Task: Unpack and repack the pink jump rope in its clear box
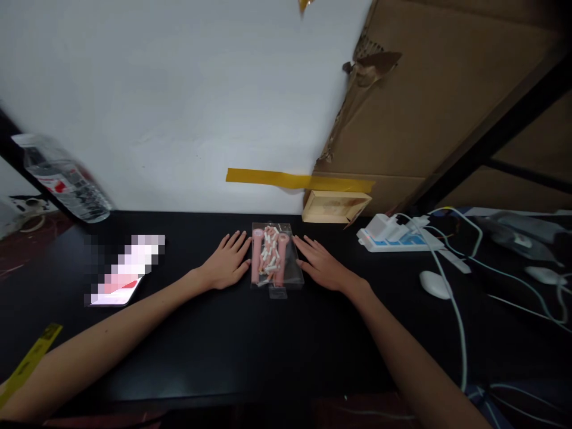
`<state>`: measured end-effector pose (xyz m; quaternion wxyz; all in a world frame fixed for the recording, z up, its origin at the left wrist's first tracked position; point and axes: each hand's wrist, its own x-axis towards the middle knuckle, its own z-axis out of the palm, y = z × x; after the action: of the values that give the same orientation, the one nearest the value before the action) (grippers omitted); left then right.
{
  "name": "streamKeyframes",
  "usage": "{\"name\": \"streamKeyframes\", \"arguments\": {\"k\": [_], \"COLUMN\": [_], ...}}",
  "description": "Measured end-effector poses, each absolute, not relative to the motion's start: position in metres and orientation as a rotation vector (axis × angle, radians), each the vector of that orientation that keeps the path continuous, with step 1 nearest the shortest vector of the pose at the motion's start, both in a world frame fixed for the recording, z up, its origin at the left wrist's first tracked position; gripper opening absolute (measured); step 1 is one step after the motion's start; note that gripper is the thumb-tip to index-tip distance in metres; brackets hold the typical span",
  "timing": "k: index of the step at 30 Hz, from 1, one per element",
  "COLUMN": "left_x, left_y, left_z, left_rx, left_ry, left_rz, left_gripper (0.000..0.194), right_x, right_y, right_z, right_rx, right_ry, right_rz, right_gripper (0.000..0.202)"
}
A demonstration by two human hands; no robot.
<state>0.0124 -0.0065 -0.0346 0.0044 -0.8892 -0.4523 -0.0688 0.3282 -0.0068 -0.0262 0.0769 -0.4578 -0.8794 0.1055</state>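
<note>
A clear plastic bag (292, 271) lies flat on the black table, with a hang tab at its near edge. Inside is what looks like a jump rope (270, 253), with two pink handles and a bundle of pink and white segments between them. My left hand (227, 262) rests palm down at the left of the bag, fingers spread and fingertips close to its edge. On the other side, my right hand (324, 264) also lies flat with spread fingers, its tips at the bag's right edge. Neither hand holds anything.
A lit phone (125, 274) and a water bottle (67, 179) are on the left. At the right are a power strip (397, 235) with plugs, a white mouse (435, 285) and loose cables. A shallow box (335, 205) leans at the wall beside large cardboard (429, 101).
</note>
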Motion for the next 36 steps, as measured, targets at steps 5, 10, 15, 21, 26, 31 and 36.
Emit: {"name": "streamKeyframes", "arguments": {"k": [5, 10, 15, 21, 26, 31, 36], "left_x": [0.0126, 0.0139, 0.0147, 0.0148, 0.0146, 0.0145, 0.0142], "left_y": [-0.0069, -0.008, -0.0084, -0.0078, -0.0077, -0.0075, -0.0069], "left_z": [-0.0334, -0.0315, -0.0305, -0.0305, -0.0293, -0.0292, -0.0295], "left_rx": [-2.772, -2.762, -2.768, -2.751, -2.759, -2.769, -2.784], "left_ry": [-1.411, -1.424, -1.42, -1.433, -1.433, -1.44, -1.439], "left_rz": [-0.18, -0.165, -0.15, -0.108, -0.105, -0.088, -0.116], "left_gripper": [0.063, 0.064, 0.065, 0.064, 0.066, 0.067, 0.067], "right_x": [0.3308, 0.3276, 0.3238, 0.3242, 0.3278, 0.33, 0.3305], "right_y": [-0.0044, -0.0053, -0.0076, -0.0072, -0.0051, -0.0047, -0.0051], "right_z": [-0.0269, -0.028, -0.0263, -0.0264, -0.0303, -0.0305, -0.0301], "right_rx": [-1.344, -1.435, -1.499, -1.49, -1.464, -1.431, -1.409], "right_ry": [-2.605, -2.631, -2.653, -2.691, -2.693, -2.691, -2.684], "right_rz": [0.359, 0.318, 0.263, 0.225, 0.194, 0.177, 0.172], "right_gripper": [0.064, 0.063, 0.063, 0.063, 0.062, 0.06, 0.059]}}
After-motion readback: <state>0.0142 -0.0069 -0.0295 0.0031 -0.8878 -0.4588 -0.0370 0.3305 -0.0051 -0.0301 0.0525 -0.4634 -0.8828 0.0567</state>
